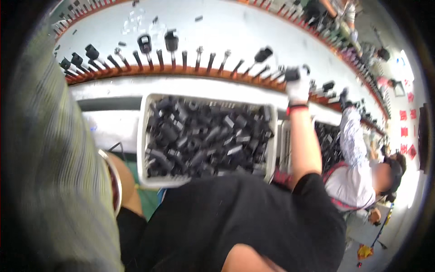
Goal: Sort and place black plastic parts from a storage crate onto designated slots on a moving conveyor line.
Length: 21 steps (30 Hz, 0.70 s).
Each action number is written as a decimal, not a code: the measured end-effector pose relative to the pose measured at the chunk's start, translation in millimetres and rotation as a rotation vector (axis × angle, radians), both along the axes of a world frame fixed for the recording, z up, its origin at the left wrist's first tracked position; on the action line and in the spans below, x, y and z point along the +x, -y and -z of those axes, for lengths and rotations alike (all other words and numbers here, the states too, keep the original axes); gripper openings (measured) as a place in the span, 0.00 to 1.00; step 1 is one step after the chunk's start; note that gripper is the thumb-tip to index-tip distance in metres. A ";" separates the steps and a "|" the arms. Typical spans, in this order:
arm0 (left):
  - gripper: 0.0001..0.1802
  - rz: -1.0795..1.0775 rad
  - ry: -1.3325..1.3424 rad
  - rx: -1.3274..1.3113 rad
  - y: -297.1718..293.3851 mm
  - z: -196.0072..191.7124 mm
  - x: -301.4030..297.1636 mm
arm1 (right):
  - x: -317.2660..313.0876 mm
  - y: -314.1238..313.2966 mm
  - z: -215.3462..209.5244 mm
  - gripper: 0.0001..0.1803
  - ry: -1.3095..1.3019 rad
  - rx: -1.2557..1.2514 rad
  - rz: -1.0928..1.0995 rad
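My right hand (298, 89), in a white glove with a red and black band at the wrist, reaches forward to the rail on the bench. Its fingers are closed around a black cylindrical part (292, 74). Whether that part sits on one of the rail's upright pegs cannot be made out. Small black parts stand on pegs beside the hand, among them a tilted black cylinder (263, 55). Below and left of my right forearm is a white plastic crate (142, 136) heaped with dark tubular parts (208, 136). My left hand is out of view.
An orange-brown rail (181, 70) with several upright pegs curves along the pale bench (217, 31). Clear plastic bits (136, 22) lie on it. Striped cloth (63, 158) blocks the left side. A co-worker in white (355, 183) is close on the right, by another crate of black parts (328, 140).
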<state>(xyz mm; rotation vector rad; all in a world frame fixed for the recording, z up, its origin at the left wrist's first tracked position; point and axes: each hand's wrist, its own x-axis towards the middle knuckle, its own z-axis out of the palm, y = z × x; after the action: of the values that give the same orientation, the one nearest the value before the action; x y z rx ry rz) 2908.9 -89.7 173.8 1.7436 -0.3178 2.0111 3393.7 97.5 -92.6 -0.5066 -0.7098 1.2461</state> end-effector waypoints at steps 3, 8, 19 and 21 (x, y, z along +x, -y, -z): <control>0.23 -0.360 -0.116 -0.200 -23.7 35.7 -2.9 | -17.0 -12.1 -27.9 0.09 -0.068 -0.200 0.227; 0.28 -0.578 -1.245 -1.179 -30.1 126.2 70.6 | -89.3 -4.6 -36.0 0.11 0.410 -0.057 0.106; 0.17 -0.911 -1.581 -0.995 0.5 296.8 174.8 | -230.1 -51.5 -25.5 0.12 0.344 -0.187 -0.072; 0.18 -0.886 -1.626 -0.946 -4.7 285.2 198.1 | -226.0 -76.1 -3.4 0.13 0.822 0.089 0.127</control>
<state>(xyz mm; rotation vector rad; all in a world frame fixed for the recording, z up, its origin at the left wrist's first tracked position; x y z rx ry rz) 3107.1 -85.1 -111.4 2.1716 1.7431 0.2048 3167.7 173.5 -89.3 -0.9916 -1.3878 0.8551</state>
